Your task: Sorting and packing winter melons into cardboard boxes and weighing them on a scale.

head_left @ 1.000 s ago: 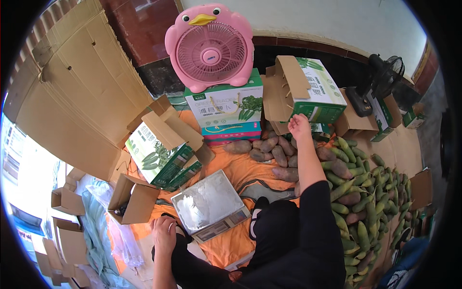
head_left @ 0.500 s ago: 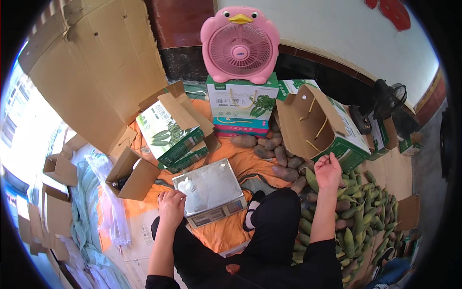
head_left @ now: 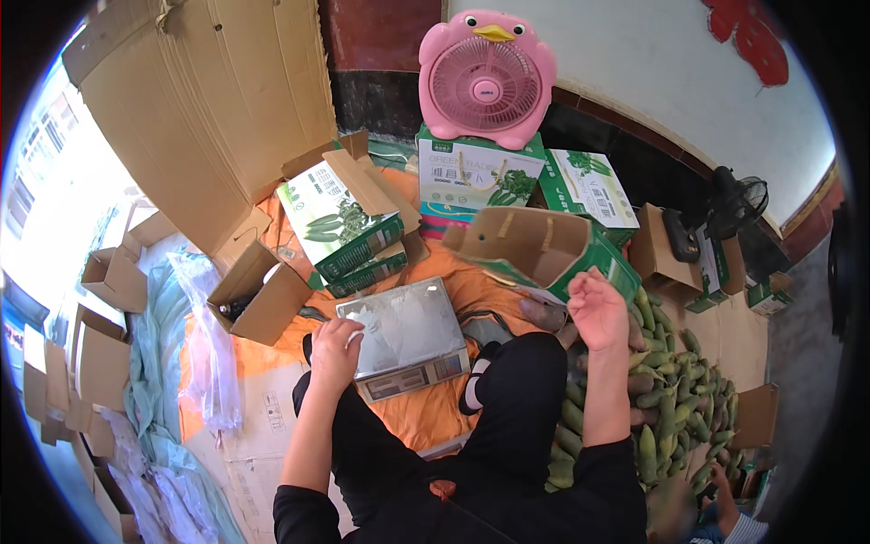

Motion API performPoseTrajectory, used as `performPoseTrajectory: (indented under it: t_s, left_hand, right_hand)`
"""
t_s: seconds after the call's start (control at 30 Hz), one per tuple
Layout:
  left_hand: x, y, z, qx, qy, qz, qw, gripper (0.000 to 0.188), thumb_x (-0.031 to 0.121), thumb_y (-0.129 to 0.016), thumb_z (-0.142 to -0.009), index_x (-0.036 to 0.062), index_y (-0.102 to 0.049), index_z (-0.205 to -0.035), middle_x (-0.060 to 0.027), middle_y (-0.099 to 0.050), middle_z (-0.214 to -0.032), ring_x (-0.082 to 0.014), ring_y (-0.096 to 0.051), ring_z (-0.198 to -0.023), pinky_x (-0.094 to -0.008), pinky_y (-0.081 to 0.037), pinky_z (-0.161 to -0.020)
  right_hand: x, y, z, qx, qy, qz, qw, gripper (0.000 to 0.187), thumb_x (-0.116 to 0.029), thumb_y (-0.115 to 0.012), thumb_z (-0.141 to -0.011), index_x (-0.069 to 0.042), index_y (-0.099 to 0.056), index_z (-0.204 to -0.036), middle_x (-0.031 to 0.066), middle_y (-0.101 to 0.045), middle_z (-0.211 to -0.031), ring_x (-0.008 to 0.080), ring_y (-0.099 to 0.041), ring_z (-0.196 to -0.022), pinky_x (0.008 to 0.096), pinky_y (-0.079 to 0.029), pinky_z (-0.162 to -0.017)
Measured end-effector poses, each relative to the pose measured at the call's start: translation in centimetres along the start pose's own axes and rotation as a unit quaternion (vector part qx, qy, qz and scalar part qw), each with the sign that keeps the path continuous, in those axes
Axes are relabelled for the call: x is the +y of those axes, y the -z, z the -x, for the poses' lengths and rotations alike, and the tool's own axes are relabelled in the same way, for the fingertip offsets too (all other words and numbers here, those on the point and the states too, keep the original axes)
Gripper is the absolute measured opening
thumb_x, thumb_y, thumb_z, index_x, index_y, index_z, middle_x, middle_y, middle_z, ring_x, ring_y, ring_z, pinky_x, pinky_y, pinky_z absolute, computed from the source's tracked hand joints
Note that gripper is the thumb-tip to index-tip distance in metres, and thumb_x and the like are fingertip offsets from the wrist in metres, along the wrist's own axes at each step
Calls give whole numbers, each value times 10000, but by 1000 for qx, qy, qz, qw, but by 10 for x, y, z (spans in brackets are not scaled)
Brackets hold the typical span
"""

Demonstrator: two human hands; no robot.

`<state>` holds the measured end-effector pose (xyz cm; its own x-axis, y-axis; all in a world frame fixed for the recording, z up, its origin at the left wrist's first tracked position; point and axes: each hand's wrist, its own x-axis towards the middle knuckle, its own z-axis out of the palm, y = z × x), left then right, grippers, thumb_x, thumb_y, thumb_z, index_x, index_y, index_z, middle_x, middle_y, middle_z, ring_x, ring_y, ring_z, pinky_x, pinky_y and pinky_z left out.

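Note:
A cardboard carton (head_left: 517,247), green and white outside and brown within, hangs tilted and slightly blurred in front of me, its inside showing. My right hand (head_left: 600,310), fingers curled, is at its green end; the exact grip is partly hidden. Between my legs lies a flat grey box (head_left: 408,324) with a whitish, smeared top. At the box's left edge my left hand (head_left: 336,352) is closed, with a small white piece (head_left: 355,336) showing at its fingertips. Green radishes (head_left: 669,399) are heaped beside my right arm; purple-brown root vegetables (head_left: 544,314) lie partly behind the carton.
Printed cartons (head_left: 340,218) and a brown box (head_left: 258,295) stand ahead left. A pink fan (head_left: 487,86) sits on a stacked carton (head_left: 467,168). Beyond the radishes is a small black fan (head_left: 736,201). Another person's hand (head_left: 723,490) reaches in at lower right.
The carton has swung left and down toward me, uncovering a white-and-green box behind it. My right hand has shifted slightly left and up. The white lump on the grey box no longer shows there.

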<state>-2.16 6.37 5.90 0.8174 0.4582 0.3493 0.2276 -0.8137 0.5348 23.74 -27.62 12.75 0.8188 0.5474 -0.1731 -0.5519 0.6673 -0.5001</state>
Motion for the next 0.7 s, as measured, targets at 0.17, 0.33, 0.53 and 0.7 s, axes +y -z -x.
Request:
performPoseTrajectory:
  t_s: [0.17, 0.33, 0.53, 0.7]
  left_hand:
    - [0, 20, -3, 108, 118, 247, 956, 121, 16, -615, -865, 16, -653, -980, -97, -667, -948, -229, -650, -933, -339, -510, -809]
    - [47, 73, -30, 118, 175, 550, 808, 255, 153, -510, -992, -9, -555, -1184, -90, -653, -1035, -190, -633, -953, -331, -522, -837]
    - [84, 83, -65, 15, 276, 716, 641, 552, 449, -539, -955, 39, -460, -1316, -101, -561, -1266, -230, -561, -1156, -421, -464, -984]
    - [90, 84, -66, 56, 262, 710, 651, 451, 209, -638, -909, 15, -478, -1282, -121, -591, -1210, -231, -604, -1077, -378, -514, -913]
  right_hand:
    - [39, -59, 30, -55, -18, 106, 993, 343, 40, -548, -831, -78, -488, -1148, 79, -596, -954, 216, -596, -944, 269, -466, -664]
    - [86, -88, 55, -151, -42, 176, 972, 449, 100, -536, -772, -45, -444, -1186, 77, -568, -948, 243, -593, -996, 290, -483, -762]
    - [157, -67, 68, -316, -70, 207, 923, 375, 91, -563, -834, -82, -445, -1145, 62, -559, -1030, 158, -562, -1013, 299, -448, -880]
    - [186, -40, 60, -298, -100, 268, 911, 328, 70, -558, -854, -70, -460, -1133, 42, -564, -1045, 126, -557, -1012, 284, -447, -889]
